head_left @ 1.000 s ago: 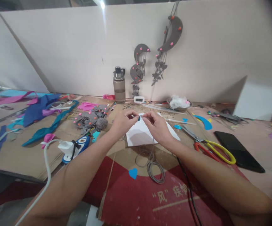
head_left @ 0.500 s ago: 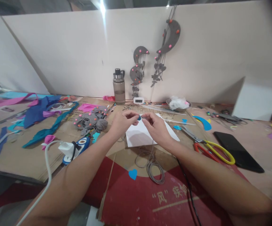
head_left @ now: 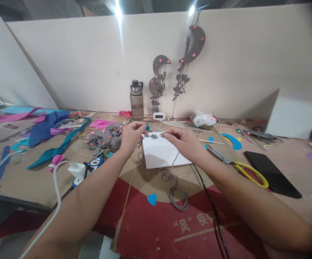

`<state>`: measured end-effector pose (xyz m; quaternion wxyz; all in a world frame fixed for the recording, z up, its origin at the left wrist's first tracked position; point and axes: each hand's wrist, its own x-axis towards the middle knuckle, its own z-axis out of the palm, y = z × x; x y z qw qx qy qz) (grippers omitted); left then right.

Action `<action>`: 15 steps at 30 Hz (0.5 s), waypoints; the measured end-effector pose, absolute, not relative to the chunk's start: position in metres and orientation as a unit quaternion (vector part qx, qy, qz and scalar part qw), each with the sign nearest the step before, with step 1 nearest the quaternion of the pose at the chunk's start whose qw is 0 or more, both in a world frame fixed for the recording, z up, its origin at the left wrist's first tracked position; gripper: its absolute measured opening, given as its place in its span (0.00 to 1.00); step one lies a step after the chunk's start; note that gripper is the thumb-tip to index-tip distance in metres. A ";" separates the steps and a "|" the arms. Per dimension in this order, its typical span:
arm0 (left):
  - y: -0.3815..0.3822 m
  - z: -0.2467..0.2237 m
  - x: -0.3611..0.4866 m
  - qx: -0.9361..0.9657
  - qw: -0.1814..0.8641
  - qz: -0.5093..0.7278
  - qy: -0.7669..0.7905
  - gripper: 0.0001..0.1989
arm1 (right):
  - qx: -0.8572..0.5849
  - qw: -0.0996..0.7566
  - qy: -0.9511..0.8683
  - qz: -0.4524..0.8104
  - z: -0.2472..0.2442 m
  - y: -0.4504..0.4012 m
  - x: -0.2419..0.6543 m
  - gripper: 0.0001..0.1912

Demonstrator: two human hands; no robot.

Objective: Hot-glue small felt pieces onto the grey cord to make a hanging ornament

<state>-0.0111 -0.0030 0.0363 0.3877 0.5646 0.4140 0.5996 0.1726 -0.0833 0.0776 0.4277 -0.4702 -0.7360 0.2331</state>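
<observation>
My left hand (head_left: 133, 136) is closed in a pinch, with a small blue piece (head_left: 147, 127) at its fingertips. Thin grey cord (head_left: 175, 158) runs up to my right hand (head_left: 182, 141), whose thumb and forefinger are pressed together on it. A small dark grey flower-like shape (head_left: 153, 136) shows between the hands, over the white sheet (head_left: 161, 154); whether it touches the sheet is unclear. Below the sheet the rest of the cord lies in a loose coil (head_left: 179, 198). A blue heart (head_left: 152, 199) rests on the cardboard to the left of the coil.
Scissors (head_left: 249, 172) and a black phone (head_left: 273, 174) lie at the right. A bottle (head_left: 136, 102) stands at the back beside a small white clock (head_left: 159, 116). Grey moon ornaments (head_left: 196, 46) hang on the wall. A white cable and plug (head_left: 77, 169) cross the left side.
My hands have moved apart, the left one leftward with the blue piece and the right one slightly rightward. The grey flower-like shape now shows between them.
</observation>
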 end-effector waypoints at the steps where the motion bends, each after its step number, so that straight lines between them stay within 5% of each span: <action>1: 0.000 0.035 -0.013 0.545 0.402 0.613 0.407 0.10 | -0.463 0.433 -0.738 0.232 0.085 -0.089 0.173 0.12; 7: 0.012 0.036 -0.023 0.439 0.458 0.682 0.363 0.10 | -0.406 0.425 -0.783 0.202 0.129 -0.146 0.170 0.12; 13: 0.007 0.037 -0.019 0.393 0.545 0.676 0.303 0.11 | -0.238 0.193 -0.896 0.320 0.148 -0.156 0.185 0.17; 15: 0.006 0.036 -0.016 0.374 0.572 0.669 0.294 0.10 | -0.287 0.185 -0.884 0.319 0.141 -0.136 0.196 0.20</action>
